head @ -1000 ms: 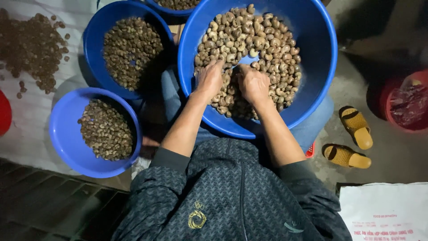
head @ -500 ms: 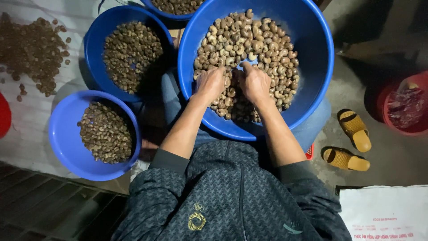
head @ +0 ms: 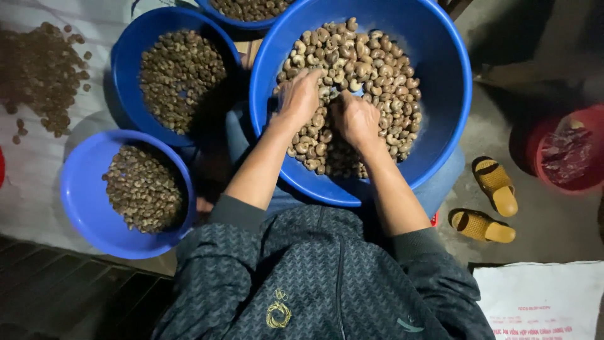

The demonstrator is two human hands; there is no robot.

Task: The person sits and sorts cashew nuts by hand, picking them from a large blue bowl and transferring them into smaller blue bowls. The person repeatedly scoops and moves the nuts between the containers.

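Resting on cashews point(head: 371, 69) in the blue basin point(head: 440, 113), both hands point(head: 301, 96) point(head: 356, 117) hide each grip's state.

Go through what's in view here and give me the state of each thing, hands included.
large blue basin: about half full of pale nuts.
left hand: resting on the nuts, fingers curled; grip unclear.
right hand: on the nuts, fingers bent; grip unclear.
middle blue bowl: partly filled with darker nuts.
near blue bowl: partly filled.
yellow sandals: off, on floor.

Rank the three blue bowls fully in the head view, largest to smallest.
1. Bowl under the hands, clearly largest, though closest to the camera.
2. Upper left bowl and lower left bowl: alike, no ranking.
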